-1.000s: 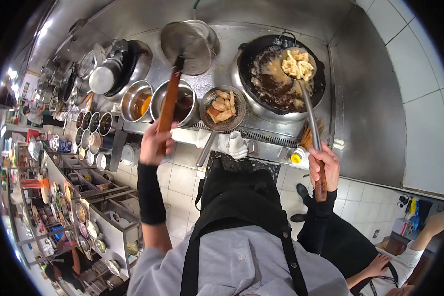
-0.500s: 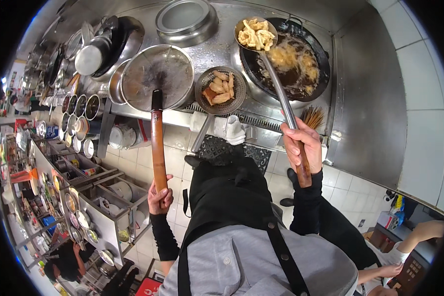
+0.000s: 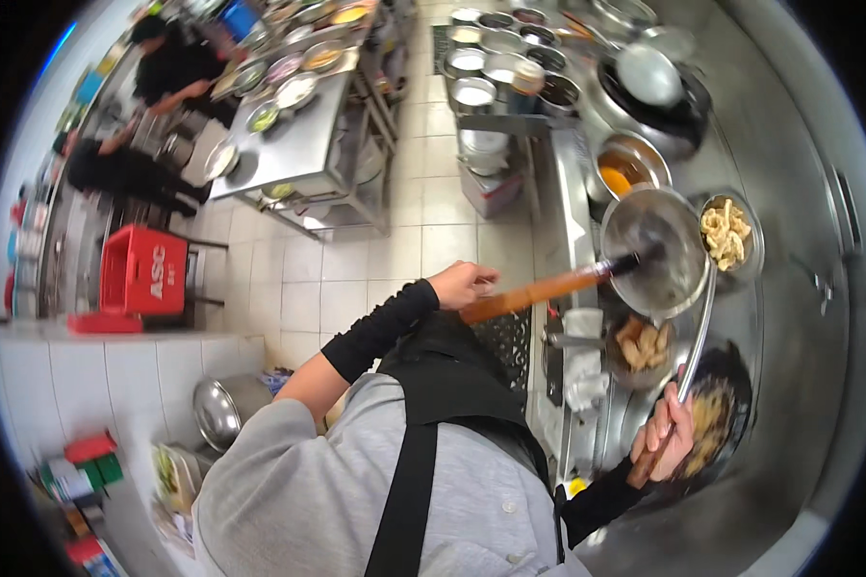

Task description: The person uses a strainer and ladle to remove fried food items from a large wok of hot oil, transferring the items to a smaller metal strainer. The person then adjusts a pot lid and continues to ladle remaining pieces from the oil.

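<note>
My right hand (image 3: 666, 438) is closed round the wooden grip of a long metal ladle (image 3: 700, 332). Pale yellow fried strips (image 3: 725, 234) fill its scoop, held over a round metal pot (image 3: 744, 262). Slightly smeared, my left hand (image 3: 462, 285) hovers at the butt of a large mesh strainer's (image 3: 539, 291) wooden handle. Its fingers are loosely bent and apart, not wrapped round the wood. The strainer's bowl lies beside the ladle's scoop. Browned fried pieces (image 3: 643, 344) sit in a smaller perforated skimmer. Beneath my right hand, more food fries in a dark wok (image 3: 736, 385).
A metal pot with orange liquid (image 3: 633, 171) stands beyond the strainer, near stacked woks (image 3: 659, 91). Several sauce containers (image 3: 505, 67) line the counter. Folded white cloths (image 3: 584, 370) hang at the stove's front edge. Two people work near a steel prep table (image 3: 298, 144) at left.
My view has swung left. The ladle with the fried strips has moved from over the wok to beside the strainer. My left hand has loosened from the strainer's handle.
</note>
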